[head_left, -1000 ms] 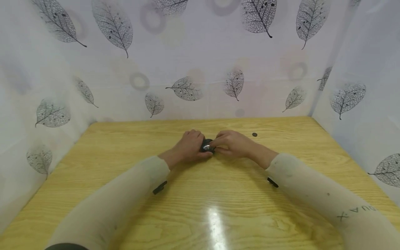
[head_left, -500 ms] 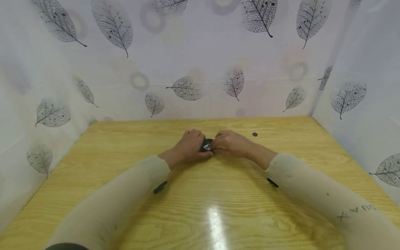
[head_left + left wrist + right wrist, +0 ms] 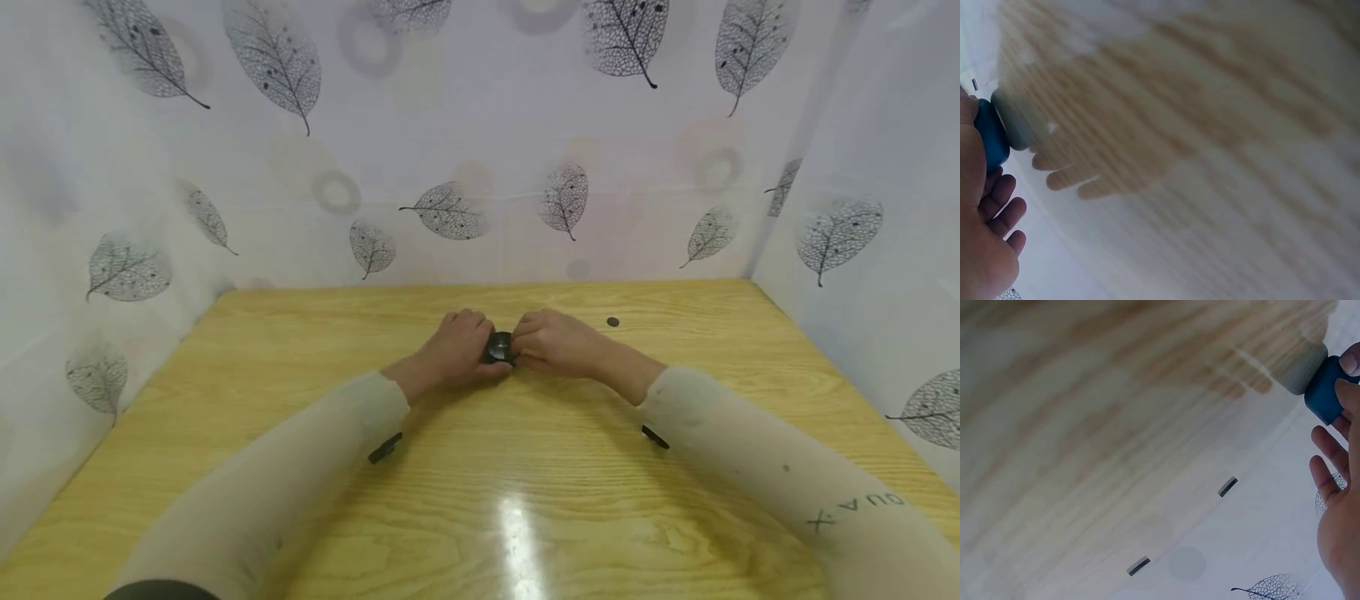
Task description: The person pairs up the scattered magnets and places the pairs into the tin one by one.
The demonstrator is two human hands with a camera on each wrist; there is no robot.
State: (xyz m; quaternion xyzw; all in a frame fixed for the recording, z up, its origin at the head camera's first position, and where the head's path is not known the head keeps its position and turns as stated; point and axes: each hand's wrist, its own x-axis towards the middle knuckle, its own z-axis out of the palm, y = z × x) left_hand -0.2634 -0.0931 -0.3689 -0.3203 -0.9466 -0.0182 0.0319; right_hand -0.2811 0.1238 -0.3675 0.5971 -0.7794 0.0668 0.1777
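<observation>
A small dark object point(image 3: 499, 347) with rounded corners and a glossy top sits on the table between both hands. It looks dark teal point(image 3: 992, 134) in the left wrist view, with its reflection in the tabletop beside it. My left hand point(image 3: 457, 348) grips its left side, thumb along the near edge. From the right, my right hand point(image 3: 558, 345) has its fingers at the object's right edge. In the right wrist view, thumb and forefinger of that hand pinch the teal object point(image 3: 1324, 392), while other fingers stand off it. What kind of object it is stays unclear.
A small dark disc point(image 3: 612, 322) lies on the glossy wooden table point(image 3: 480, 467), right of and beyond the right hand. White leaf-printed sheeting point(image 3: 495, 150) encloses the table at the back and both sides.
The right hand's fingers have drawn back from the middle of the object's top to its right edge. The shiny patch on top looks duller. The left hand keeps its hold.
</observation>
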